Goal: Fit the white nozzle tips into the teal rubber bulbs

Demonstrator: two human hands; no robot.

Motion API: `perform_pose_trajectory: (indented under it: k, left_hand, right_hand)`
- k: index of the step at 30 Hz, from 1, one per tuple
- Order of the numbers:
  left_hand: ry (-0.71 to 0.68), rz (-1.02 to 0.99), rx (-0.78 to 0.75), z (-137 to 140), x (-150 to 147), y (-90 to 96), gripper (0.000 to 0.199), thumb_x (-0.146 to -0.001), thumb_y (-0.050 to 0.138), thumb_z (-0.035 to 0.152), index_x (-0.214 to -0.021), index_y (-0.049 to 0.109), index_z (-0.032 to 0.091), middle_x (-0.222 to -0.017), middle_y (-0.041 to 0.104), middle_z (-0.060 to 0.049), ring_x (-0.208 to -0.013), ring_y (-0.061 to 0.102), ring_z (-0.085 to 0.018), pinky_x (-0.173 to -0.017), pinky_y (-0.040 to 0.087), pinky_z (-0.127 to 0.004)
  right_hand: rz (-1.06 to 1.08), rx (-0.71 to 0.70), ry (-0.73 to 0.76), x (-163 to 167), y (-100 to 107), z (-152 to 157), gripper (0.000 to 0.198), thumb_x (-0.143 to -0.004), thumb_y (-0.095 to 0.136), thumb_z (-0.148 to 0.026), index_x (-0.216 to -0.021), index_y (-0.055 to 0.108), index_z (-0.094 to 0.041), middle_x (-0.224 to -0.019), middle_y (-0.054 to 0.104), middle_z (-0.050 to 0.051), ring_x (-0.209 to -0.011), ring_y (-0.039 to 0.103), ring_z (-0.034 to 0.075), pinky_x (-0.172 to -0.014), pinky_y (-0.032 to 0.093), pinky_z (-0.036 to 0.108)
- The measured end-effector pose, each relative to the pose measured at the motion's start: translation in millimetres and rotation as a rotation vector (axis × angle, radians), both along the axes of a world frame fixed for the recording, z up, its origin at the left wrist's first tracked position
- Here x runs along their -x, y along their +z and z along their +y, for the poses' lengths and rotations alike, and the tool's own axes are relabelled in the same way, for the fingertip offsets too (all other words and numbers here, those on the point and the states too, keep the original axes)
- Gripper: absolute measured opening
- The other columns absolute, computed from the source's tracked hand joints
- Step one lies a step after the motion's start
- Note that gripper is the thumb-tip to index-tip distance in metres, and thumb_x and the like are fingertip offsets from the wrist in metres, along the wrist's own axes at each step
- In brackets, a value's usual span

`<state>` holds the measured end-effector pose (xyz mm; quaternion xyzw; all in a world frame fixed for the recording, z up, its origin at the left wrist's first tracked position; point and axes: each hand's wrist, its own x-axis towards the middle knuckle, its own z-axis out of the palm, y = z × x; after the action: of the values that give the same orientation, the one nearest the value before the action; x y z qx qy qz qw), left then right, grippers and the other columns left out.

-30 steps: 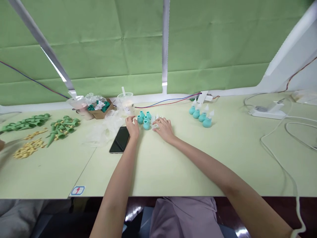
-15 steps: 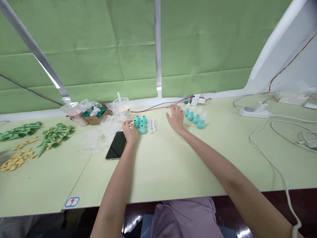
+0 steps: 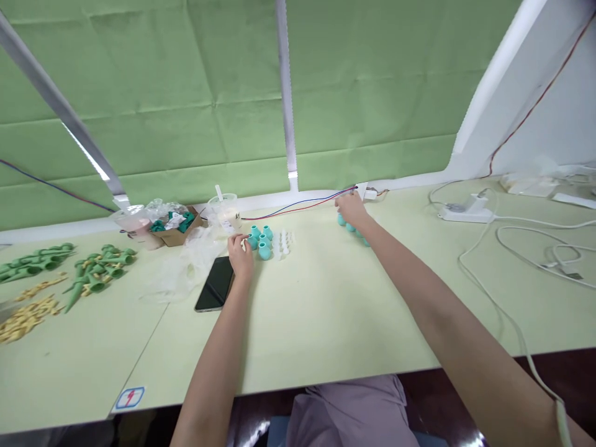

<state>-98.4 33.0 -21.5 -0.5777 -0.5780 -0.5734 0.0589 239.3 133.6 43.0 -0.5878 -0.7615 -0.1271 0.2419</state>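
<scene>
My left hand [image 3: 241, 256] rests at the left of a cluster of several turquoise squeeze bulbs [image 3: 265, 251] with open necks. Its fingers are curled against the nearest bulb, and what they hold, if anything, is hidden. Beside the cluster lie small white nozzles [image 3: 280, 244] in rows. My right hand [image 3: 352, 210] reaches over a slanting row of turquoise bulbs [image 3: 350, 228] on the right. Its fingers are drawn together above the farthest bulb of that row. The hand and forearm cover the tops of these bulbs, so the grip cannot be made out.
A black phone [image 3: 215, 284] lies by my left wrist. Behind it are clear plastic film [image 3: 179, 270], a cardboard box [image 3: 176, 235] and drink cups [image 3: 226, 214]. Green horn-shaped parts [image 3: 95, 282] and yellow pieces [image 3: 32, 316] lie far left. A power strip [image 3: 465, 213] with white cables stands right.
My right hand has moved right, from beside the row of bulbs to above it, and its spread fingers have drawn together. My left hand stays by the cluster. The camera view has shifted slightly.
</scene>
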Motion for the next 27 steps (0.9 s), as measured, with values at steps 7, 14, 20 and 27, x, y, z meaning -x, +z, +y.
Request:
perform_pose_trajectory:
  k: [7,14,20,27]
  left_hand:
    - [-0.07,0.317,-0.039,-22,-38,24.5,0.025,-0.084,0.051,0.026,-0.107,0.059,0.023,-0.114,0.056,-0.009,-0.111,0.047,-0.026,-0.098,0.031,-0.043]
    - [-0.42,0.642,0.171,-37,-79,24.8,0.028,-0.082,0.057,0.035,-0.107,0.062,0.024,-0.096,0.068,-0.006,-0.093,0.057,-0.022,-0.096,0.03,-0.041]
    - [-0.369,0.676,0.169,-38,-78,23.5,0.024,-0.08,0.059,0.036,-0.098,0.067,0.024,-0.082,0.065,-0.007,-0.089,0.055,-0.024,-0.086,0.034,-0.04]
    - [-0.344,0.672,0.133,-42,-85,25.3,0.02,-0.081,0.054,0.036,-0.082,0.069,0.023,-0.072,0.06,-0.006,-0.08,0.054,-0.021,-0.081,0.034,-0.038]
  right_hand:
    - [0.324,0.036,0.511,43,12,-68,0.017,-0.077,0.056,-0.014,-0.085,0.07,-0.018,-0.089,0.07,0.005,-0.08,0.062,0.02,-0.081,0.043,0.034]
    - [0.764,0.162,0.542,67,-16,-120,0.009,-0.07,0.066,-0.024,-0.076,0.072,-0.023,-0.077,0.071,0.0,-0.072,0.064,0.017,-0.076,0.048,0.031]
    - [0.912,0.166,0.526,70,-37,-127,0.007,-0.065,0.069,-0.022,-0.07,0.072,-0.026,-0.077,0.072,-0.002,-0.096,0.064,0.024,-0.093,0.046,0.041]
    - [1.001,0.089,0.5,74,-44,-133,0.006,-0.066,0.069,-0.022,-0.067,0.072,-0.027,-0.077,0.072,-0.004,-0.106,0.06,0.024,-0.1,0.042,0.043]
